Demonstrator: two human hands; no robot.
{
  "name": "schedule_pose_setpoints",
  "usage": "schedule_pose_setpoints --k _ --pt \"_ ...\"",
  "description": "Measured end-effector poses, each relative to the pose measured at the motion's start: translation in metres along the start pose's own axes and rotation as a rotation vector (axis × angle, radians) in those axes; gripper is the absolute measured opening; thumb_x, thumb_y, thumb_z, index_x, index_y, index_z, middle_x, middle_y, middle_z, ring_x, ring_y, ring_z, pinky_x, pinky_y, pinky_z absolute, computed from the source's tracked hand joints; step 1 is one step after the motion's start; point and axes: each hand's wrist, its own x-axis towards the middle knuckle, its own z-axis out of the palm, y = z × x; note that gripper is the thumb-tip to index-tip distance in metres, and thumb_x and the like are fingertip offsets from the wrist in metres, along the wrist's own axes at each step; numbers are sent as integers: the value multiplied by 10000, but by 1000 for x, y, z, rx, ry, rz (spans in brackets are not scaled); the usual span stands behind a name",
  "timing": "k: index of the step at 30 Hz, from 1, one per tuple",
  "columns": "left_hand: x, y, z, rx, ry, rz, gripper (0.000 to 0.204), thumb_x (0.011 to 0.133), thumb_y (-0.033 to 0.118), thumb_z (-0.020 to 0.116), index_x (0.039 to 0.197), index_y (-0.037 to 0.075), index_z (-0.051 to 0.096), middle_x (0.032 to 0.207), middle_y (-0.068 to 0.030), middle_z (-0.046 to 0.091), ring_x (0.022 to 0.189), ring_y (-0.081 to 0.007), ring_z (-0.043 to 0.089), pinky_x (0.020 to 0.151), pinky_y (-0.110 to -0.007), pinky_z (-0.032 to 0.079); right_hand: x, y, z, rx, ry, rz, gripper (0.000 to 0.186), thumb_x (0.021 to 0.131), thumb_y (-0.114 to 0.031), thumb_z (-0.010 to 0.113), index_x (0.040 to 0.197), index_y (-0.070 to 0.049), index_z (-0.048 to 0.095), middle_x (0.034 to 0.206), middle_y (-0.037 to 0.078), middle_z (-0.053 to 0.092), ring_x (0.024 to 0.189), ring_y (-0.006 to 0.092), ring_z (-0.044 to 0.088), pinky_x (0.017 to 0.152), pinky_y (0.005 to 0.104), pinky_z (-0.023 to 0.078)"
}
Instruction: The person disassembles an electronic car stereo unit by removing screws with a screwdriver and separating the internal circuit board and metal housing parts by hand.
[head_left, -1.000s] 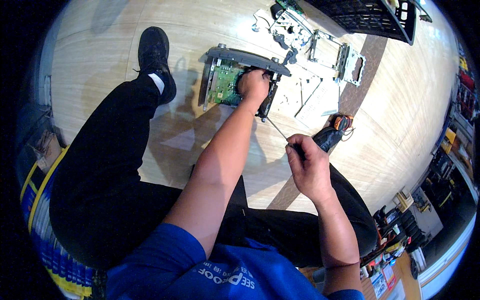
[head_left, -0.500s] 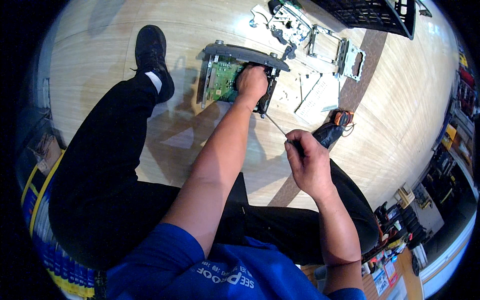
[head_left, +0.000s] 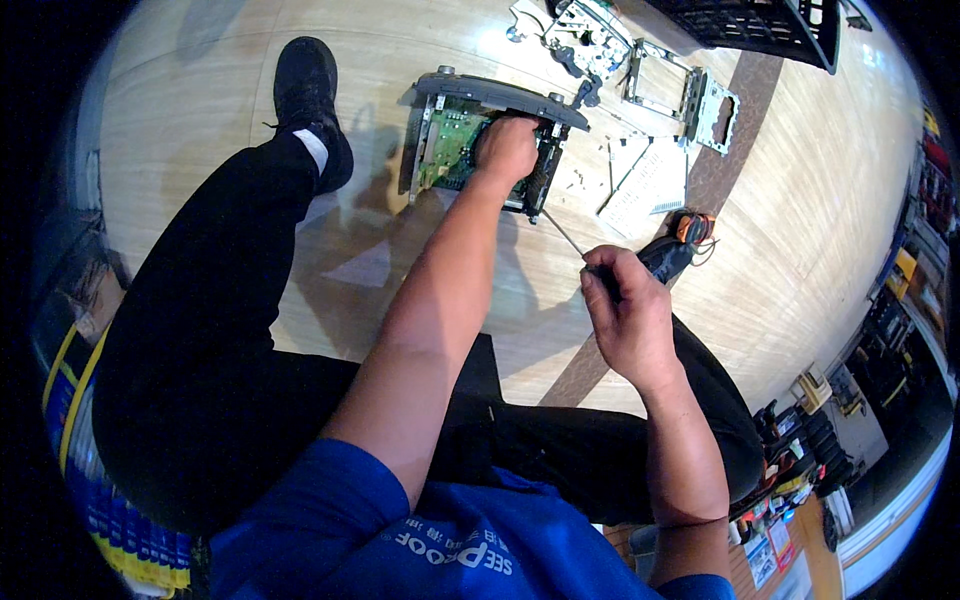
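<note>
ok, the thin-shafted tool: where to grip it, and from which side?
Grip the thin-shafted tool by its dark handle end, mostly hidden in the right hand, coming from the picture's lower right. The shaft slants up-left toward the opened unit, so the handle end points away from it and probably offers the clearest hold.

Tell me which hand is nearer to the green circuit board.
Left. The left hand reaches in over the green circuit board; the right hand is clear of it, lower right in the picture, gripping a thin-shafted tool.
</note>
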Motion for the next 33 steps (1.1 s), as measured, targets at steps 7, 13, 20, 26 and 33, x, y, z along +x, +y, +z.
schedule_pose_setpoints --k 7,13,20,26,33 --pt "7 4 -2 1 -91 1 334 779 42 484 1053 88 669 1060 -197 624 1003 -369 586 895 -431 461 -1 0 2 -16 30 -45 178 832 -11 579 1005 -6 537 873 212 606 801 392 607 690 410 493" --pt "7 2 1 -3 -83 16 350 777 34 481 1072 80 665 1090 -189 621 1042 -342 583 928 -409 450 -5 -1 6 -19 38 -110 178 840 -22 570 1013 -7 534 899 214 607 814 396 605 700 419 493" --pt "12 -4 -5 -23 -115 30 351 789 49 474 1084 84 660 1115 -191 610 1060 -339 577 942 -401 444 -9 -4 7 -39 13 -85 188 838 -22 565 1024 -15 532 914 211 611 826 396 605 709 421 493" --pt "10 5 -11 47 -170 -14 333 805 68 484 1091 80 655 1138 -195 596 1077 -340 566 944 -404 439 -14 -8 9 -50 49 -101 166 853 -19 586 1016 -1 560 816 171 601 732 272 610 666 321 477" --pt "6 12 -13 107 -142 43 287 763 46 538 1019 46 668 1076 -201 616 1034 -356 577 922 -421 450 -13 -10 8 -88 44 -136 177 853 -27 586 1027 -2 558 822 176 609 743 297 620 676 339 484"
